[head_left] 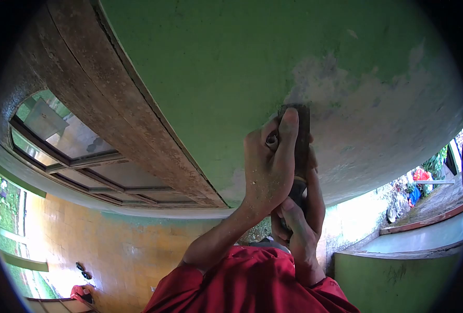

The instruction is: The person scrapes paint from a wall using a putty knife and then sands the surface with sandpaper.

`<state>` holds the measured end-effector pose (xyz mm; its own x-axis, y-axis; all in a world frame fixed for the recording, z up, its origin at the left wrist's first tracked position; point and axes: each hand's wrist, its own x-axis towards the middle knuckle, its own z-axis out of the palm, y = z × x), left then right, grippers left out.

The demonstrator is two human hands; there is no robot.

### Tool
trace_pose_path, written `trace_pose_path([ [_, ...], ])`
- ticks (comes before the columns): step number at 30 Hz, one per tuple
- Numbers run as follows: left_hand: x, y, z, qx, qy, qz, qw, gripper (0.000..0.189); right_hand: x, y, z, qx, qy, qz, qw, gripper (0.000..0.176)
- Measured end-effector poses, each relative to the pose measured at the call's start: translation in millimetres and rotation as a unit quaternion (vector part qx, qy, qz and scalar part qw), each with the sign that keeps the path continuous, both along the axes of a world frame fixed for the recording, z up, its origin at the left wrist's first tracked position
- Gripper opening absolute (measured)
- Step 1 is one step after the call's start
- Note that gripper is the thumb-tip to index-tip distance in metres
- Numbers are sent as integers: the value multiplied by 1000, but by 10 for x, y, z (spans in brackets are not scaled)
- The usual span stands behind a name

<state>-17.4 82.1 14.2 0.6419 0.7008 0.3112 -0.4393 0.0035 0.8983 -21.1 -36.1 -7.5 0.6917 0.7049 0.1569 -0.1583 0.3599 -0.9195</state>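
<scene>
Scraper (pixel 299 117) head lies against the green wall (pixel 200 78), at the edge of one bare grey patch (pixel 367 109). Left hand (pixel 265 167) is clamped round its top, thumb laid along it; right hand (pixel 300 229) is closed on the handle below. Keeping the head flat under even pressure seems best. One scraper, two hands, one window frame (pixel 137 125)

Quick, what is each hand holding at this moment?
Left hand: closed on the dark tool.
Right hand: closed on the same tool, lower down.

Tool (pixel 302 122) against wall (pixel 216 62), window frame (pixel 122 120) left
</scene>
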Motion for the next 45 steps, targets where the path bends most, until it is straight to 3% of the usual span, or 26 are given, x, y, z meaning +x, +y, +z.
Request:
trace_pose_path([
  [10, -16, 21, 246, -2, -28, -43, 999, 47, -20, 2, 96, -13, 10, -8, 1000, 80],
  [21, -95, -45, -29, -42, 7, -38, 998, 48, -89, -45, -30, -32, 5, 5, 999, 79],
  [28, -56, -35, 180, -28, 2, -31, 999, 48, -87, -47, 55, -19, 12, -4, 1000, 81],
  [45, -43, -35, 40, -45, -5, -44, 998, 48, -62, -25, 9, -27, 12, -10, 1000, 82],
])
